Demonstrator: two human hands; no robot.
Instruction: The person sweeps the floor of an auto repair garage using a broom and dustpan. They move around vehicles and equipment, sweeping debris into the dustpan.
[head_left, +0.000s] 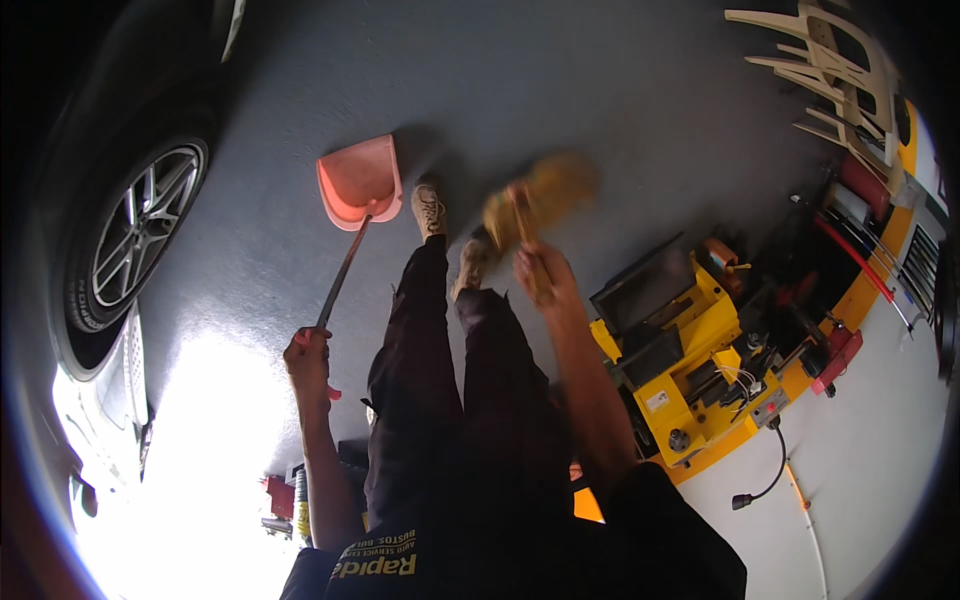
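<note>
A long-handled pink dustpan (358, 180) rests on the grey floor, left of my feet. My left hand (308, 355) is closed round the upper end of its dark handle. In my right hand (545, 275) is the handle of a soft broom (545, 195), fingers wrapped round it. The broom's yellowish bristles are smeared by motion and spread over the floor just right of my right shoe (474, 262). My left shoe (428, 208) stands beside the dustpan's right edge. Any sweepings in the pan are too small to make out.
At the left stands a car, its wheel (150, 225) close by. A yellow machine (690, 360) with a hanging black plug (742, 500) is on the right, by the wall. Stacked cream plastic chairs (840, 75) are at the far right. Bright glare covers the floor at lower left.
</note>
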